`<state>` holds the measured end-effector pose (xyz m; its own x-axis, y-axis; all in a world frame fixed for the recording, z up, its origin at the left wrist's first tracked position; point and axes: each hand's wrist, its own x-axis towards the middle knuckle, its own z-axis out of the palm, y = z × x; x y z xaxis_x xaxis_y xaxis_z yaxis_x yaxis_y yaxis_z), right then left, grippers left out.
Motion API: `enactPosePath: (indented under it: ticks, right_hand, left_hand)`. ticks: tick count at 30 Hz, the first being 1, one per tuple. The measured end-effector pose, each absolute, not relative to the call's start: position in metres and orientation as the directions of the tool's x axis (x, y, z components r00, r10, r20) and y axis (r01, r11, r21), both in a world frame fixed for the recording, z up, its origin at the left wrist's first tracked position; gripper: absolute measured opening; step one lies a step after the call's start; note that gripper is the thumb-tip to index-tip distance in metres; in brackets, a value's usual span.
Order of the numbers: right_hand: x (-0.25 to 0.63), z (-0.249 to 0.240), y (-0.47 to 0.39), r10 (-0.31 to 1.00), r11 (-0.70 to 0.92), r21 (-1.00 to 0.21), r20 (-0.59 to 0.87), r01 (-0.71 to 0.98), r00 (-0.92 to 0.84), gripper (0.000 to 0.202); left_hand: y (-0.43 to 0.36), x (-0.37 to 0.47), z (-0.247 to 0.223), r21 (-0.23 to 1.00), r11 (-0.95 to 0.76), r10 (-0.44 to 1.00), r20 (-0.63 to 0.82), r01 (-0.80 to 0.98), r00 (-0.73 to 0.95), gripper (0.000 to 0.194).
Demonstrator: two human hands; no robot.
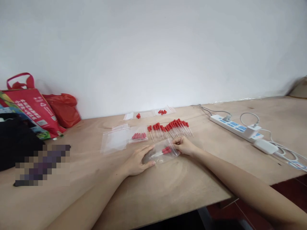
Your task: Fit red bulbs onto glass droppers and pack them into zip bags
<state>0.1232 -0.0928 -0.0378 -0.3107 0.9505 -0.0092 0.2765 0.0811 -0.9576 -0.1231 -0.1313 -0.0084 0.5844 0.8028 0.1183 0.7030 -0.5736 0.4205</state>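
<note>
From afar I watch the left hand [139, 160] half-curled, hold unclear, at the nine-o'clock end of a clear plastic zip bag [155, 156] of red-bulbed droppers [166, 150], the right hand [182, 146] pinching its three-o'clock edge; loose red-bulbed clear droppers [171, 125] line twelve o'clock

Two bare hands [138, 162]; at least five clear zip bags [157, 156]; more than fifteen red-topped droppers [179, 122], too crowded to count exactly; one power strip [222, 123]; one red tote [33, 102].

Bare, slim forearms [227, 175] and bare fingers [145, 149]
</note>
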Motion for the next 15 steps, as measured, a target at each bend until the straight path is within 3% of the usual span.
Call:
enactPosePath:
  ticks: [4, 7, 11, 15]
  right_hand:
    - [0.137, -0.032, -0.072, 0.984, 0.170, -0.833, 0.175, 0.526, -0.041, 0.012]
    - [0.134, -0.021, -0.056, 0.939, 0.256, -0.659, 0.343, 0.707, -0.021, 0.006]
    - [0.111, -0.010, -0.043, 0.963, 0.206, -0.462, 0.253, 0.863, -0.095, 0.014]
    - [0.088, -0.009, -0.034, 0.987, 0.100, -0.423, 0.158, 0.901, -0.035, 0.020]
  left_hand:
    - [-0.130, -0.124, -0.009, 0.417, -0.573, 0.802, 0.104, 0.706, 0.589, 0.057]
    - [-0.130, -0.124, -0.009, 0.412, -0.581, 0.795, 0.102, 0.702, 0.598, 0.056]
    - [-0.129, -0.124, -0.011, 0.402, -0.587, 0.792, 0.103, 0.703, 0.602, 0.056]
    - [-0.128, -0.126, -0.014, 0.399, -0.603, 0.781, 0.117, 0.691, 0.614, 0.056]
